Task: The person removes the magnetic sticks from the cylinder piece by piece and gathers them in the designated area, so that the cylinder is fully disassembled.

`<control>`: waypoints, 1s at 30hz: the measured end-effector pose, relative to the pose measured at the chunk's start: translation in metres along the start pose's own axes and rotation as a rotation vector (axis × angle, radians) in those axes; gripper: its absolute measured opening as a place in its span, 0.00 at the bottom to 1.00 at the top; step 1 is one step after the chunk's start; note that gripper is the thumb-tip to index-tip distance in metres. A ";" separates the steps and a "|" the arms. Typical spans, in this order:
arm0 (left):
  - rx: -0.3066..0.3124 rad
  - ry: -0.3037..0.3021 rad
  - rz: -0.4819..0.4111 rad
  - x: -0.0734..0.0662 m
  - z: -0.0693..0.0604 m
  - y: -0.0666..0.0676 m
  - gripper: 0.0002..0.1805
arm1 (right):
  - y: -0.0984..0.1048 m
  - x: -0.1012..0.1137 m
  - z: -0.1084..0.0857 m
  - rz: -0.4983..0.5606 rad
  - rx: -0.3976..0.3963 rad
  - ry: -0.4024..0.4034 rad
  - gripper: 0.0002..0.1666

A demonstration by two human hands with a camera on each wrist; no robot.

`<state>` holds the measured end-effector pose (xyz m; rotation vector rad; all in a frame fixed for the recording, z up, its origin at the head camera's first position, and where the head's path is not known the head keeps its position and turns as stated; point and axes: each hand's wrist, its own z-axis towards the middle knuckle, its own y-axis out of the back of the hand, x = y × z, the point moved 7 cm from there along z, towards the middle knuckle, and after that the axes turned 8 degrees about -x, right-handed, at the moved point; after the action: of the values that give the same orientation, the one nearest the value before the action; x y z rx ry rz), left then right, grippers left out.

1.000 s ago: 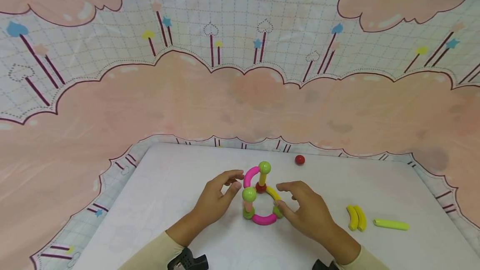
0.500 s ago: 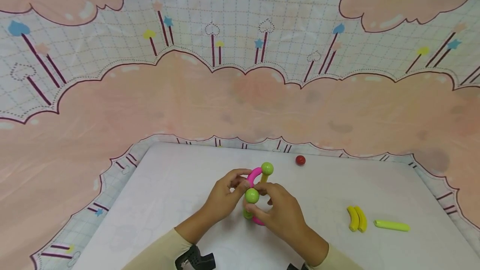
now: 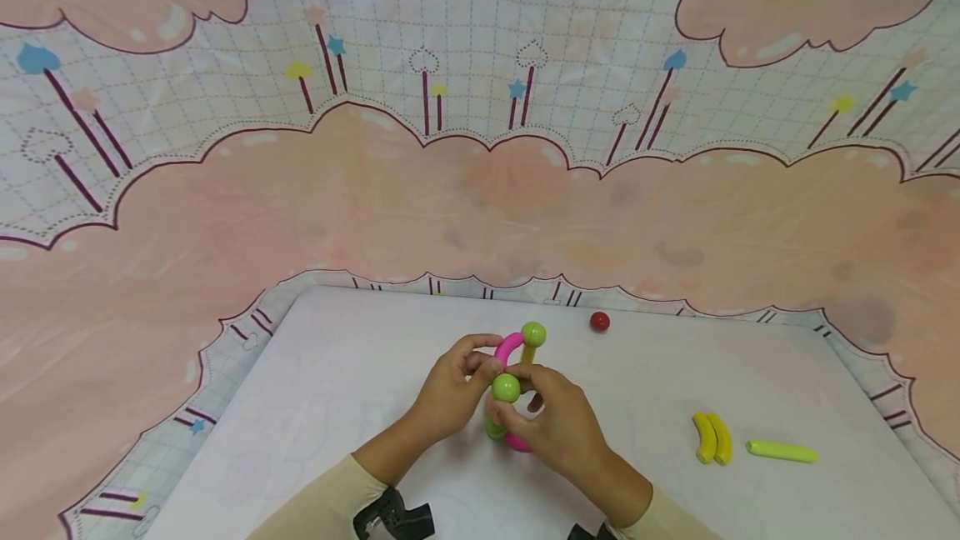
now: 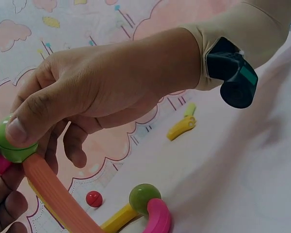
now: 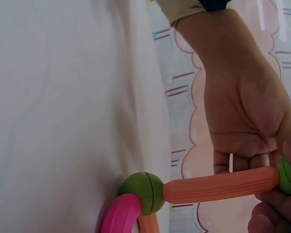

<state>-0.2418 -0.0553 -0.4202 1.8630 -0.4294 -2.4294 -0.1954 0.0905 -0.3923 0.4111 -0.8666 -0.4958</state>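
Both hands are at a small toy frame of coloured sticks and balls standing mid-table. My right hand (image 3: 558, 423) pinches the near upper green ball (image 3: 506, 388) between thumb and fingers. Just left of that ball, my left hand (image 3: 450, 394) pinches the pink curved stick (image 3: 509, 346), which runs back to a far green ball (image 3: 533, 334). Below the pinched ball, an orange stick (image 5: 220, 187) leads to a lower green ball (image 5: 143, 192) with another pink curved stick (image 5: 120, 213) on it. The right hand hides much of the frame's base in the head view.
A red ball (image 3: 599, 321) lies near the table's back edge. Towards the right are two yellow curved sticks (image 3: 705, 437) side by side and a light green straight stick (image 3: 782, 451). The white table (image 3: 300, 407) meets a patterned cloth behind.
From apart on either side, both hands have come in to the frame. The left now holds the pink curved stick, the right the near green ball. In the last half second they barely move.
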 end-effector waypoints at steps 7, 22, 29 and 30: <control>0.003 -0.006 0.017 -0.001 0.000 -0.002 0.20 | 0.002 -0.001 0.002 0.027 -0.013 0.010 0.25; 0.036 -0.014 0.031 0.003 0.002 0.002 0.20 | 0.025 -0.026 0.017 -0.135 -0.138 -0.084 0.22; 0.000 -0.038 0.054 0.001 0.002 0.004 0.19 | 0.016 -0.046 0.032 -0.192 -0.003 -0.164 0.37; -0.006 -0.041 0.062 0.001 0.002 0.005 0.19 | 0.015 -0.047 0.033 -0.196 0.007 -0.167 0.36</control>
<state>-0.2446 -0.0598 -0.4197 1.7736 -0.4745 -2.4296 -0.2439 0.1241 -0.3939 0.4684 -0.9941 -0.7160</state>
